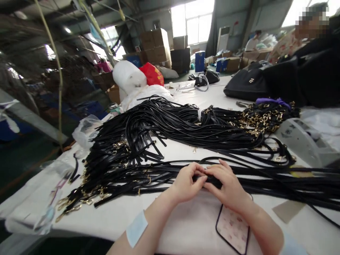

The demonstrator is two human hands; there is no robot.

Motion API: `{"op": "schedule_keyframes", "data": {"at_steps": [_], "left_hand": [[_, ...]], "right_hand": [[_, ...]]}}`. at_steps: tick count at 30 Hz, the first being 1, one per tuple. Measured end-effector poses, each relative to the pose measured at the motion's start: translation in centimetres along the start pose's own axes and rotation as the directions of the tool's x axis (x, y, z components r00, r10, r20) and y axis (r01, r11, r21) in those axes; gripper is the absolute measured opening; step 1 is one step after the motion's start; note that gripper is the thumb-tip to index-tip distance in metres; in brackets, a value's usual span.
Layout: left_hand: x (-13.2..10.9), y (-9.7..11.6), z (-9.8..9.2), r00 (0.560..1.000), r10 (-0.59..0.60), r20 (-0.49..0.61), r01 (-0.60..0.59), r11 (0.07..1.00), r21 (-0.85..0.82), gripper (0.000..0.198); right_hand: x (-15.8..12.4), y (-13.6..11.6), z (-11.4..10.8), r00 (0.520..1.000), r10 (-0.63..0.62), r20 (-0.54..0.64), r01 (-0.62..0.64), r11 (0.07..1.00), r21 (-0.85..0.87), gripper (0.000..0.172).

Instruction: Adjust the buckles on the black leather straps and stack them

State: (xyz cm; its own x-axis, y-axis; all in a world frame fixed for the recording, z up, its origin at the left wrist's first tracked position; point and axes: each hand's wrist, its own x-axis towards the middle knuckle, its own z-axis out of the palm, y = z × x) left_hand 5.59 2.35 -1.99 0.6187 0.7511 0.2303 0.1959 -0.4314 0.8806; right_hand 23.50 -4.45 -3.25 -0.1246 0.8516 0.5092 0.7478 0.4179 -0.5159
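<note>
My left hand (186,183) and my right hand (227,186) meet near the table's front, fingertips almost touching. Each closes thumb and fingers around part of a bundle of long black straps (261,186), which runs sideways under and past both hands. Just how many straps are pinched is hidden by my fingers. Gold metal clasps (70,208) show at the bundle's left end. Behind it lies a larger heap of black straps (170,124), tied with a white band (199,114). A phone in a patterned case (233,228) lies partly beneath my right forearm.
On the right are a grey plastic bin (305,141) and a pile of gold-buckled straps (268,115) with a purple tie. A black bag (247,83) lies beyond, near a person in dark clothing (316,71). Clear plastic bags (89,132) lie along the table's left edge.
</note>
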Motion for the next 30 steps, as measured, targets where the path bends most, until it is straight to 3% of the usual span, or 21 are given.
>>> {"op": "schedule_keyframes", "data": {"at_steps": [3,6,9,14,20,24,30], "left_hand": [[0.1,0.0,0.2,1.000,0.019,-0.011,-0.019,1.000,0.015,0.009],[0.3,0.0,-0.1,0.996,0.089,0.026,-0.091,0.987,0.131,0.031],[0.3,-0.1,-0.2,0.985,0.147,0.093,-0.167,0.949,0.269,0.038],[0.1,0.0,0.1,0.989,0.102,0.108,-0.137,0.905,0.402,0.039],[0.2,0.1,0.0,0.953,0.248,0.171,-0.294,0.891,0.346,0.033],[0.3,-0.2,-0.1,0.946,0.256,0.199,-0.301,0.922,0.245,0.032],[0.0,0.5,0.1,0.933,0.315,0.176,-0.347,0.915,0.206,0.029]], "right_hand": [[0.0,0.3,0.3,1.000,0.001,0.010,0.000,1.000,-0.006,0.012],[0.0,0.4,0.4,0.999,-0.014,-0.039,0.011,0.997,-0.071,0.008],[-0.1,0.0,0.4,0.995,-0.085,-0.046,0.077,0.984,-0.159,0.007],[-0.4,-0.5,0.7,0.989,-0.143,-0.044,0.132,0.971,-0.199,0.004],[-0.3,-0.6,0.4,0.991,-0.121,-0.054,0.109,0.976,-0.191,0.005],[-0.1,-0.7,0.2,0.991,-0.134,0.027,0.137,0.978,-0.155,0.007],[0.0,-0.5,0.3,0.991,-0.068,0.115,0.074,0.996,-0.050,0.008]]}}
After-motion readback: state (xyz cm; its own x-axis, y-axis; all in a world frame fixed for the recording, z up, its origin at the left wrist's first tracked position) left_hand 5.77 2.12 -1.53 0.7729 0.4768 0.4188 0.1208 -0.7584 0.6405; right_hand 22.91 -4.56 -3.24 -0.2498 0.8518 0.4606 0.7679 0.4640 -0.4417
